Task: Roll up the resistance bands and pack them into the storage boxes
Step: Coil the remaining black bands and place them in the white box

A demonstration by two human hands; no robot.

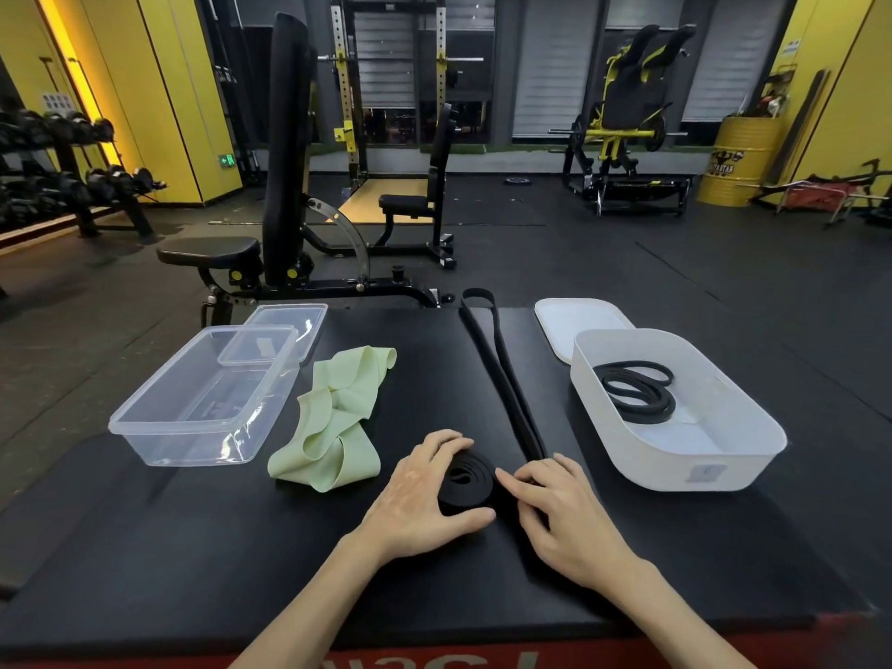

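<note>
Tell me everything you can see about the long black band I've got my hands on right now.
The black band is a flat, matte, rubbery-looking loop. Its near end is wound into a flat coil on the black mat; the rest lies doubled and straight, running away past the mat's far edge. The left hand cups the coil between fingers and thumb; the right hand holds the strap where it meets the coil.

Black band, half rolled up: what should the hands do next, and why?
Probably roll the coil another turn: the left hand cups it, the right hand holds the band beside it, and a long straight stretch lies unrolled.
</note>
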